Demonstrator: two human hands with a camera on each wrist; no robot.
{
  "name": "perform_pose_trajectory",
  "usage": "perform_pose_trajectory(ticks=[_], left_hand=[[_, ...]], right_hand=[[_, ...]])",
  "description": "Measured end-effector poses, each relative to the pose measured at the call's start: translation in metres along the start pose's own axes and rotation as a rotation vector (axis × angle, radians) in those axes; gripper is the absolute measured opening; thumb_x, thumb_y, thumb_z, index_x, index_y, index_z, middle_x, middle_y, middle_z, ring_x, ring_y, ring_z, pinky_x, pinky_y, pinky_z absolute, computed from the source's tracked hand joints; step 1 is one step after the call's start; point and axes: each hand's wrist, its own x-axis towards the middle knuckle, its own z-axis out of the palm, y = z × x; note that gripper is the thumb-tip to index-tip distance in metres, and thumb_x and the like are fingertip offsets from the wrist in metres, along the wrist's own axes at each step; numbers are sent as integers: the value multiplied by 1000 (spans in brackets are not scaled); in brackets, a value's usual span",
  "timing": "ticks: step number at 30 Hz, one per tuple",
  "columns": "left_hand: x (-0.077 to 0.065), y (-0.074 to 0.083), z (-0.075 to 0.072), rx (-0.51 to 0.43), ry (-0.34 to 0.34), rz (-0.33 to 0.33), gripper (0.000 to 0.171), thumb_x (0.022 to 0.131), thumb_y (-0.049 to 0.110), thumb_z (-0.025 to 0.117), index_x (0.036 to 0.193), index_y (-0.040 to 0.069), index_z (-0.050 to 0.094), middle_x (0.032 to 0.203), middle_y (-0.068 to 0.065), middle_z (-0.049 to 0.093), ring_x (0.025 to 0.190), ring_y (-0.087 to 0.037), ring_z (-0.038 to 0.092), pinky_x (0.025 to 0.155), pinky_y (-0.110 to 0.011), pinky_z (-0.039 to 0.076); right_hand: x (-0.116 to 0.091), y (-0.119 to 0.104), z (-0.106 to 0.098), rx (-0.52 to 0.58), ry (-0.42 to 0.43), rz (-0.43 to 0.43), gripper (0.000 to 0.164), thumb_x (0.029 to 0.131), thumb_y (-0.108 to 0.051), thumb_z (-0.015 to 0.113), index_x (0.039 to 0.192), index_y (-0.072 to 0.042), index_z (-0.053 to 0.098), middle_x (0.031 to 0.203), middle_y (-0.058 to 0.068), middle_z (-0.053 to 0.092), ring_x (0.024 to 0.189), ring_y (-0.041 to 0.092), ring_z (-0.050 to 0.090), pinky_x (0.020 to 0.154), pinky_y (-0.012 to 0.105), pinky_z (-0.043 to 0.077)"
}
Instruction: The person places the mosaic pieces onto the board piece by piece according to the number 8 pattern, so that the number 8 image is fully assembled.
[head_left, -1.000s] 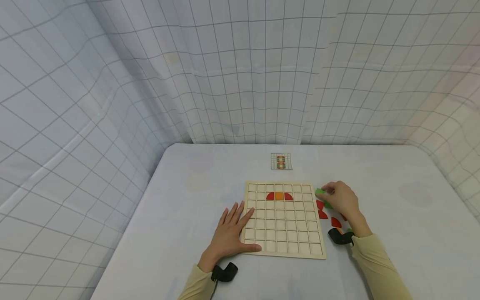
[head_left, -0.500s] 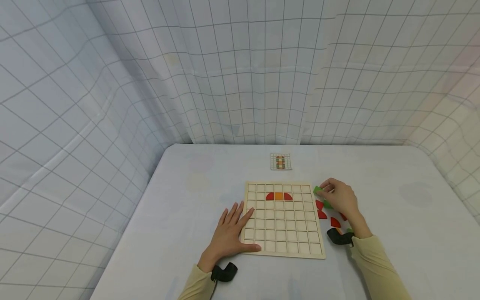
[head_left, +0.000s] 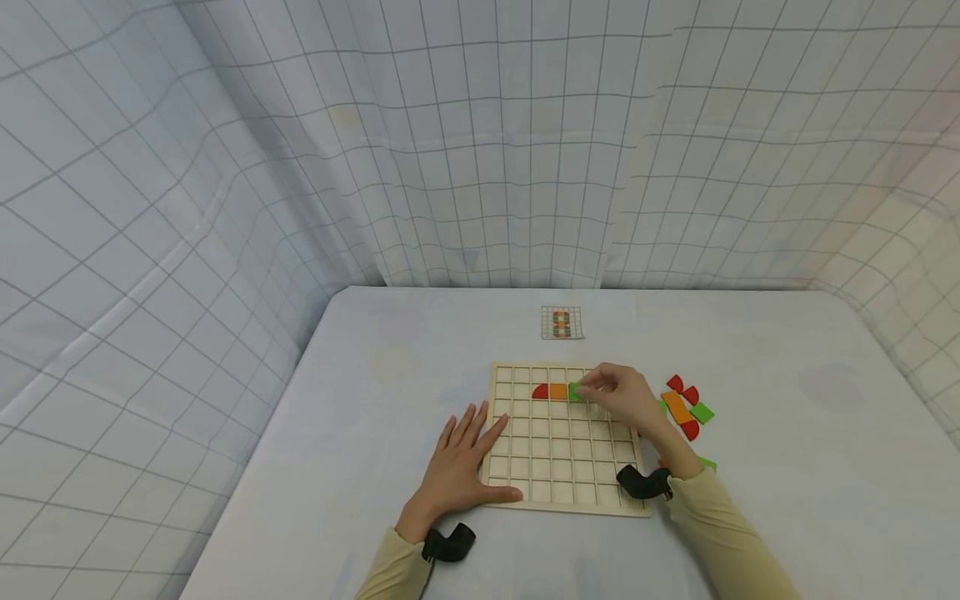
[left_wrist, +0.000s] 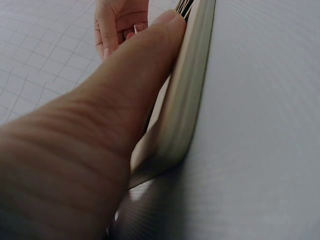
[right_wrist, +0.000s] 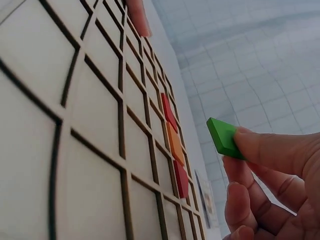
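My left hand (head_left: 454,477) lies with straight, spread fingers over the left edge of the pale gridded board (head_left: 551,471), its thumb on the front left corner. My right hand (head_left: 622,400) is over the board's upper right part and pinches a green tile (right_wrist: 222,137) between thumb and finger. In the right wrist view that tile is held apart from the board. A red quarter-round tile (head_left: 541,392), an orange square tile (head_left: 558,392) and a second red tile (right_wrist: 181,179) sit side by side in the grid. From the head, the second red one is hidden.
Loose tiles lie right of the board: an orange one (head_left: 678,409), a green one (head_left: 702,412), a red one (head_left: 691,395) and others, some partly behind the right arm. A small card (head_left: 562,323) with a coloured grid pattern lies beyond the board. Gridded white curtains surround the table.
My right hand has gone from the loose tiles leftward over the board, carrying the green tile. More loose tiles are uncovered at the right. My left hand has stayed in place.
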Motion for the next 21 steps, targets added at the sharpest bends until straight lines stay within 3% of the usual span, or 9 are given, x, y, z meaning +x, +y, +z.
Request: perform_pose_trajectory(ticks=[6,10,21], left_hand=[[0,1,-1,-3,-2,-5,106,71,77,58,153,22,22,157,-10,9,143,-28,5,112,-49,3],[0,1,-1,-1,1,-4,105,71,77,58,153,22,22,157,-10,9,143,-28,5,112,-49,3],[-1,2,-3,-4,2,1,104,71,74,61,153,21,24,157,-11,10,143,-29,6,112,-49,4]], right_hand=[[8,-3,22,36,-64,-78,11,84,-20,75,88,-10,72,78,-2,66,66,19,59,58,31,47],[13,-5,33,-2,-77,-111,9,82,-20,76,85,-12,73,74,-5,66,64,14,58,57,29,46],[17,-13,50,-135,-72,-26,8,82,-24,77,81,-18,73,72,-9,63,64,11,55,59,31,44]])
